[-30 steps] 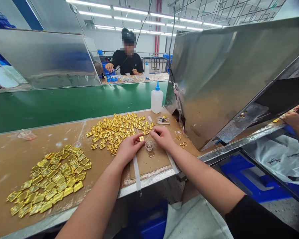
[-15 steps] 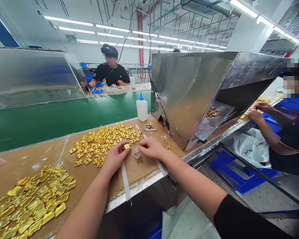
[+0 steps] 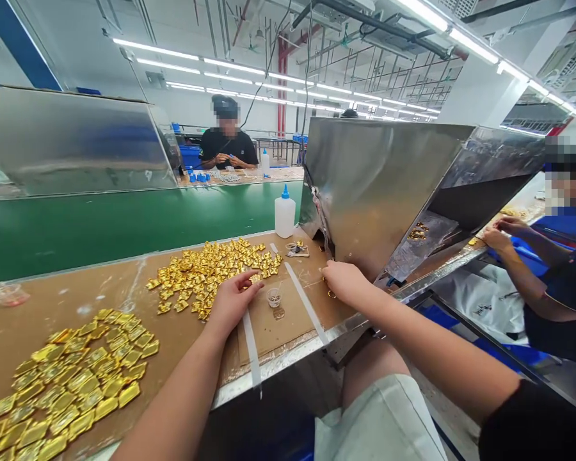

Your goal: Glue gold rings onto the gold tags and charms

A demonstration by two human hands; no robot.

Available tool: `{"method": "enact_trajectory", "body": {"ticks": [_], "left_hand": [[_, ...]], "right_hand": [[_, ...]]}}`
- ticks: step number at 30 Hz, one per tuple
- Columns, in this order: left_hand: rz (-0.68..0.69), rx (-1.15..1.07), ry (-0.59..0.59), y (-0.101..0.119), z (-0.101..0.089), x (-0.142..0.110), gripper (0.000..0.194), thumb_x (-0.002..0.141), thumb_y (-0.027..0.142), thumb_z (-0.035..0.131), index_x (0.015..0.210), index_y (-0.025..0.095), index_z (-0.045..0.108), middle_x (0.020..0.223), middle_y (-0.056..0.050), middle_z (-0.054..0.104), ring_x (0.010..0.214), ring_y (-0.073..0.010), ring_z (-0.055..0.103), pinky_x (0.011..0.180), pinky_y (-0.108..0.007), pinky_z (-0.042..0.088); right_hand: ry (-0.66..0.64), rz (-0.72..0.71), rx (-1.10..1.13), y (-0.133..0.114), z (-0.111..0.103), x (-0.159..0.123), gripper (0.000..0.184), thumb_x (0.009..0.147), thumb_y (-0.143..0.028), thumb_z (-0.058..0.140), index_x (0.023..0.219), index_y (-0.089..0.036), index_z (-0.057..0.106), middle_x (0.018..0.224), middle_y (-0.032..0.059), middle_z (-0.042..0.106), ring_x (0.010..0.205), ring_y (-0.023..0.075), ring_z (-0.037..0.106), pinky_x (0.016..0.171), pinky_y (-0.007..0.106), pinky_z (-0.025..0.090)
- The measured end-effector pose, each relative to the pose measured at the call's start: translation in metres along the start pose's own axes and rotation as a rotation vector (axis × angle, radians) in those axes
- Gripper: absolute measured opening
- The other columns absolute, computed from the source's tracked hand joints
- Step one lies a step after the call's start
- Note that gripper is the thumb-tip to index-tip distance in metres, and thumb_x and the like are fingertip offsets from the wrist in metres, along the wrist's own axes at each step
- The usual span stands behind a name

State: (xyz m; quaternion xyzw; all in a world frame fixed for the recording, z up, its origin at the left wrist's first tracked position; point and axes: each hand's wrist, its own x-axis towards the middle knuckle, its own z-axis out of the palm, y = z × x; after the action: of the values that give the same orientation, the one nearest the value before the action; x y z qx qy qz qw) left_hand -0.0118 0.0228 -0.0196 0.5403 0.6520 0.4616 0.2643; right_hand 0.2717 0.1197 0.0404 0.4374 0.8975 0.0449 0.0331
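My left hand (image 3: pixel 234 299) rests at the near edge of a heap of small gold metal pieces (image 3: pixel 206 272), with thumb and forefinger closed on one small gold piece (image 3: pixel 255 278). A small clear plastic cup (image 3: pixel 273 297) stands on the cardboard just right of it. My right hand (image 3: pixel 346 282) is farther right, beside the metal hood, fingers curled down over the spot with the gold rings. One gold ring (image 3: pixel 331 294) shows below its fingers; the fingertips and anything in them are hidden.
Flat gold plates (image 3: pixel 77 378) lie spread at the left. A white bottle with blue cap (image 3: pixel 285 214) stands behind the cup, near a small tray (image 3: pixel 297 250). A metal hood (image 3: pixel 374 192) rises at the right. Co-workers sit across the green belt (image 3: pixel 125 224) and at the right.
My right hand has moved from beside the cup rightward to the gold rings. The left hand keeps the small gold piece. The view has swung about, and the co-worker opposite has brought both hands together.
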Motion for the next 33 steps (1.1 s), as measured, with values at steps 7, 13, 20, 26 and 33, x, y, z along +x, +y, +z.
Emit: {"method": "enact_trajectory", "body": {"ticks": [7,13,20,26,33], "left_hand": [[0.017,0.003,-0.011,0.001,0.001,0.001,0.031,0.097,0.039,0.071,0.118,0.017,0.069,0.098,-0.003,0.074,0.082,-0.0204,0.071,0.08,-0.041,0.06],[0.029,-0.014,-0.006,0.003,0.0,-0.001,0.033,0.096,0.042,0.072,0.118,0.017,0.07,0.092,-0.002,0.073,0.081,-0.0203,0.07,0.08,-0.041,0.058],[0.032,-0.032,-0.006,0.003,0.001,0.0,0.032,0.095,0.041,0.072,0.116,0.017,0.07,0.089,0.0,0.072,0.076,-0.0191,0.069,0.076,-0.039,0.057],[0.022,-0.022,-0.015,0.003,0.0,0.0,0.033,0.095,0.041,0.072,0.117,0.017,0.07,0.09,-0.001,0.071,0.076,-0.0189,0.069,0.075,-0.038,0.058],[0.021,-0.007,-0.023,0.007,0.0,-0.002,0.032,0.096,0.042,0.071,0.116,0.017,0.069,0.09,-0.001,0.071,0.073,-0.0177,0.068,0.072,-0.037,0.058]], "right_hand": [[-0.047,-0.102,-0.039,0.001,0.02,0.012,0.007,0.092,-0.005,0.067,0.096,-0.007,0.072,0.109,0.0132,0.072,0.102,0.0232,0.069,0.093,0.037,0.054],[-0.005,-0.05,0.079,0.012,0.019,0.024,0.011,0.099,-0.021,0.066,0.103,-0.011,0.07,0.112,0.0096,0.07,0.102,0.0217,0.068,0.093,0.04,0.055],[0.022,-0.139,0.409,-0.005,0.013,0.034,0.008,0.089,-0.013,0.072,0.095,-0.014,0.077,0.09,0.0049,0.075,0.081,0.0152,0.066,0.075,0.025,0.048],[0.104,-0.204,0.53,-0.043,0.02,0.032,0.013,0.093,-0.022,0.071,0.102,-0.019,0.079,0.1,0.0052,0.073,0.087,0.016,0.065,0.073,0.024,0.043],[0.075,-0.225,0.565,-0.043,0.014,0.03,0.018,0.094,-0.014,0.064,0.098,-0.018,0.082,0.099,0.0082,0.071,0.092,0.0198,0.063,0.079,0.028,0.041]]}}
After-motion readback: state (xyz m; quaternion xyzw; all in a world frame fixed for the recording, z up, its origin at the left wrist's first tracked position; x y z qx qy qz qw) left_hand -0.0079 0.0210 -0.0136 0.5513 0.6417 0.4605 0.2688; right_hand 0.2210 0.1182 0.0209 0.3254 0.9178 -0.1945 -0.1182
